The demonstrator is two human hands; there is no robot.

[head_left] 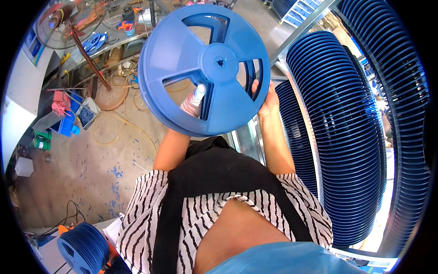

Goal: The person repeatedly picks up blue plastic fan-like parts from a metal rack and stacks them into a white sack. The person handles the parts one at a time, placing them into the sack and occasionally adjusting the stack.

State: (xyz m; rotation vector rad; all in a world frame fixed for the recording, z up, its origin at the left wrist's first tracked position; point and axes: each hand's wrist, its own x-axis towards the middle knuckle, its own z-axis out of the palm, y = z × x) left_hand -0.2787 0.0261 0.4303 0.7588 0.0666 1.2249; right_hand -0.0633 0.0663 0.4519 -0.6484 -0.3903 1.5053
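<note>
In front of me I hold up a large blue plastic reel (182, 50), with a round hub and three wedge-shaped openings. More than one flange edge shows along its left side, so it may be a stack. My left hand (193, 101) grips it from below, with a white-wrapped finger or thumb showing through the lower opening. On the right rim, my right hand (268, 97) is closed round the edge, its fingertips reaching into the right opening. The rest of both hands is hidden behind the reel.
At my right a metal rack (306, 123) carries long rows of blue reels (340, 137). A stack of blue reels (83, 246) stands at lower left. Left of me are a pedestal fan (112, 93), a blue crate (68, 116), a green container (42, 140) and a hose (107, 142) on the floor.
</note>
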